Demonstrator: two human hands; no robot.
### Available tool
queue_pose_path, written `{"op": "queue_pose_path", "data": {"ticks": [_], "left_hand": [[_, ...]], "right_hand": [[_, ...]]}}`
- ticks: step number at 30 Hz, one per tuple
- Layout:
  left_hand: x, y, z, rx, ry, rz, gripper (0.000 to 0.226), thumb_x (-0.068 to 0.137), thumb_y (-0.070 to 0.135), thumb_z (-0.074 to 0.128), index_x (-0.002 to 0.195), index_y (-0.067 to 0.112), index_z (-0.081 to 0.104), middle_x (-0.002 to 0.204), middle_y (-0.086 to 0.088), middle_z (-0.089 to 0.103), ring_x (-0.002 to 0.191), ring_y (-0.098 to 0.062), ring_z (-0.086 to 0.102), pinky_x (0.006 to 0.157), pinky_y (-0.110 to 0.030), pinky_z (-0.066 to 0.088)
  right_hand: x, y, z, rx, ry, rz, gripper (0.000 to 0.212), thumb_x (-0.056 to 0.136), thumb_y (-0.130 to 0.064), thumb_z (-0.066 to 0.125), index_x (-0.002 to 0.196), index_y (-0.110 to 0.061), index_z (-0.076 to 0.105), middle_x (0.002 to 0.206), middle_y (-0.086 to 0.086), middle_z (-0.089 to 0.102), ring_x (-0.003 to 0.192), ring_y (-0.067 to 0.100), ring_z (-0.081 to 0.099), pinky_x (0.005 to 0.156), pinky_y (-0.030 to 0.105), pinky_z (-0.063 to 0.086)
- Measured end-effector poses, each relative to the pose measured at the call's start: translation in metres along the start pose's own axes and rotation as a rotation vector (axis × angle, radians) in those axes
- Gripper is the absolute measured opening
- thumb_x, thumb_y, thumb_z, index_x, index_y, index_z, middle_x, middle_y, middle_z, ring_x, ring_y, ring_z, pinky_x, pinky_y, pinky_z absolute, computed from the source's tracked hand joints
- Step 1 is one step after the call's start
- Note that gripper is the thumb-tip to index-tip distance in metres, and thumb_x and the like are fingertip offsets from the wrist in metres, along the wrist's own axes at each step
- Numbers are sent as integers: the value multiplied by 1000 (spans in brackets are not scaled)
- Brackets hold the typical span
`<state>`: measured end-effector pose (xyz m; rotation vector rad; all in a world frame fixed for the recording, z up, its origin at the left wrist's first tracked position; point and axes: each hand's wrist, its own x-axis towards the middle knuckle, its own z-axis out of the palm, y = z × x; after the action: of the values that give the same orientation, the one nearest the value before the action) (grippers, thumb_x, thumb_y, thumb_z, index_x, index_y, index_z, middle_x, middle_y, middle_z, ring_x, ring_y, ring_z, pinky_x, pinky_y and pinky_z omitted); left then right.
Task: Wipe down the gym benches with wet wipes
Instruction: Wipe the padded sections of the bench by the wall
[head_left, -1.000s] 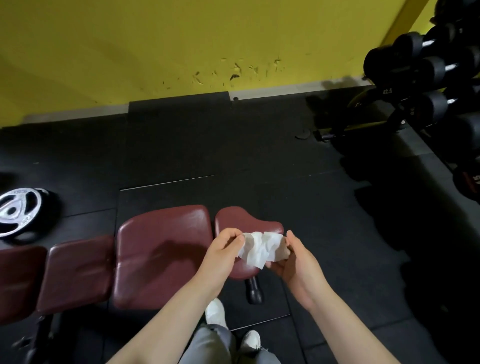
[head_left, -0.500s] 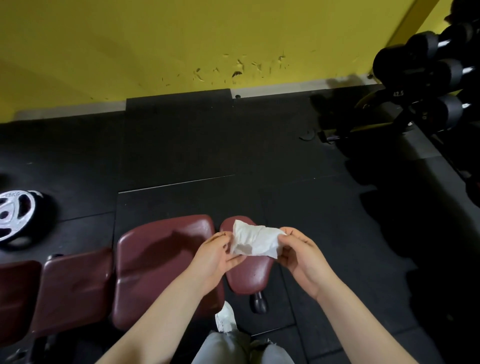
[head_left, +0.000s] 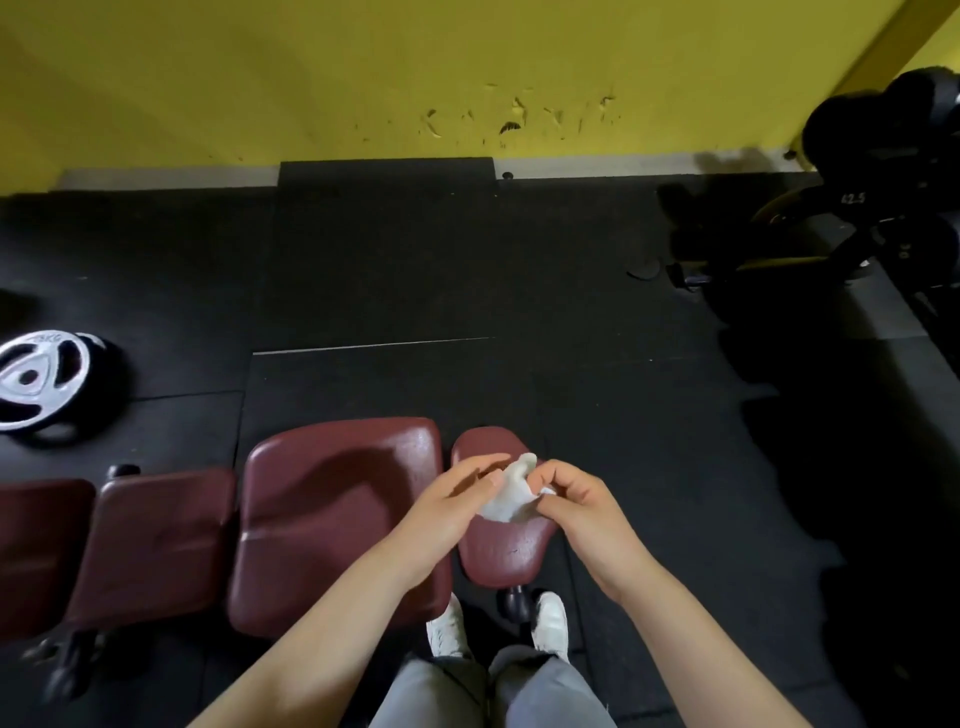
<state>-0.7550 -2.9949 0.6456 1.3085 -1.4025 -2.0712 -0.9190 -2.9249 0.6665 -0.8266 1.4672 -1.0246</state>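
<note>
White wet wipe (head_left: 511, 493), limp and light, bunches between the left hand (head_left: 457, 499) at 9 o'clock and right hand (head_left: 574, 499) at 3; both sets of fingertips pinch its edges above the maroon bench (head_left: 337, 519).

The bench pads (head_left: 337, 519) are dark maroon. The wet wipe (head_left: 506, 496) is white. The wall (head_left: 363, 73) is yellow, the floor mats (head_left: 415, 270) black. The weight plate (head_left: 36, 379) is silver-grey. The shoes (head_left: 550, 626) are white, the trousers (head_left: 540, 691) grey.
</note>
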Motion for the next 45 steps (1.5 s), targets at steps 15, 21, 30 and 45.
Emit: {"op": "queue_pose_path", "data": {"ticks": [15, 21, 30, 45], "left_hand": [[37, -88, 9, 183, 245, -56, 16, 88, 7, 67, 75, 15, 64, 67, 12, 57, 64, -4, 48, 62, -19, 39], [77, -160, 8, 152, 415, -187, 13, 84, 19, 74, 87, 25, 63, 82, 6, 69, 76, -12, 64, 71, -30, 52], [130, -252, -14, 455, 503, -300, 24, 91, 30, 65, 114, 25, 60, 108, 9, 57, 104, -12, 54, 89, -30, 44], [153, -308, -25, 415, 438, -300, 20, 93, 24, 59, 112, 27, 62, 108, 15, 59, 100, -1, 54, 80, -10, 40]], "right_hand": [[55, 93, -27, -82, -245, 334, 47, 83, -44, 69, 127, -35, 57, 122, -17, 62, 112, -3, 57, 96, 21, 44], [107, 173, -32, -198, -149, 386, 11, 87, -23, 69, 90, -12, 65, 79, -4, 63, 79, 15, 57, 79, 33, 48], [235, 244, -34, -574, 147, 165, 23, 90, -13, 57, 112, -17, 61, 101, -4, 64, 92, 12, 57, 75, 15, 37], [318, 322, -1, -936, 144, -1, 41, 95, -3, 42, 129, -16, 60, 149, 14, 43, 142, 28, 32, 117, 37, 25]]}}
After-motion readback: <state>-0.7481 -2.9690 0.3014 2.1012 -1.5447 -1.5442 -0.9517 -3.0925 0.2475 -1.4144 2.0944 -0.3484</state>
